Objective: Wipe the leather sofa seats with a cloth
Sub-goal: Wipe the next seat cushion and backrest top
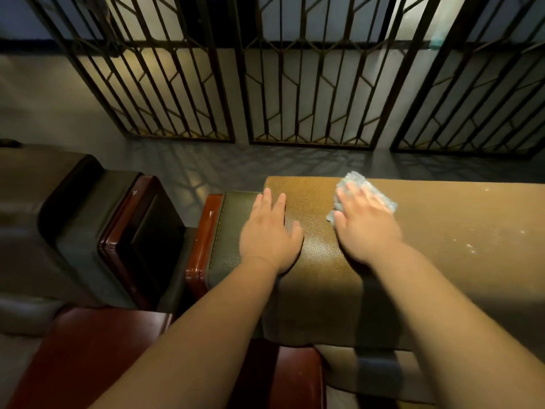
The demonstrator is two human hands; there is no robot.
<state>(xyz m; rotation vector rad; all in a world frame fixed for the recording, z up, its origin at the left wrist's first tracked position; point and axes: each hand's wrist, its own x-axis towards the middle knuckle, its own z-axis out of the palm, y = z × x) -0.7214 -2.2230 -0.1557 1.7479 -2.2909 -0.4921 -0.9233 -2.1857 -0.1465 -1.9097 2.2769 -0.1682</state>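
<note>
Right hand (pixel 365 222): fingers (pixel 352 194) straight and spread, pressing flat on the cloth (pixel 380 196); nothing is pinched or curled round. Left hand (pixel 269 231): fingers also straight and close together, palm down, resting bare on the leather just beside the right hand, apparently as a brace.

Cloth: pale grey, crumpled, thin; it lies under the right fingers and shows past their tips and at the thumb side. Judged light, soft and limp, it should bunch or slide out unless held down by a flat palm; pressure through the whole hand, with the fingers spread over its middle, looks the surest hold. A pinch at one corner would likely let the rest trail.

Sofa (pixel 442 231): brown grained leather, a broad padded top surface at its left end, both hands on it. The leather looks smooth and firm, so the cloth should glide easily. Pale specks (pixel 472 247) lie on the leather well to the right of the cloth, seemingly not yet wiped.

Surroundings: a red-brown wooden trim (pixel 203 240) edges the sofa's left end; a second dark armchair (pixel 82 219) stands to the left; a metal lattice screen (pixel 309 84) rises beyond the floor (pixel 206 166).
</note>
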